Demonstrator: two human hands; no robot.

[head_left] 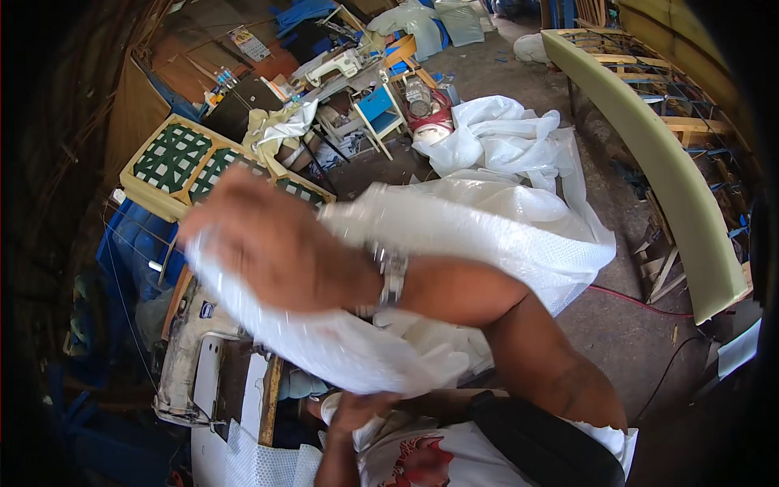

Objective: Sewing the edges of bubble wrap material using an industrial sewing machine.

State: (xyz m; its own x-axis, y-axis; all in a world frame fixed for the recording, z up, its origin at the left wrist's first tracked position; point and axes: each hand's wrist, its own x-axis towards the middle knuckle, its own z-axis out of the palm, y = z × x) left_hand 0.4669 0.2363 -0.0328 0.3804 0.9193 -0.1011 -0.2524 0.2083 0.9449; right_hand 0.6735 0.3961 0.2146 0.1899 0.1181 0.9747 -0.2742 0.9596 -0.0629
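Spreading in front of the torso, translucent bubble wrap (349, 353) was held near a worn sewing machine (185, 369). Its upper part was met by the right hand (272, 243), too blurred for its grip to be told; its lower edge was gripped by the curled left hand (363, 411).

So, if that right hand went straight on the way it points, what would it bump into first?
Going leftward, the right hand would perhaps meet the cream frame with green webbing first. The hand is blurred and depth is unclear, so it might pass above instead.
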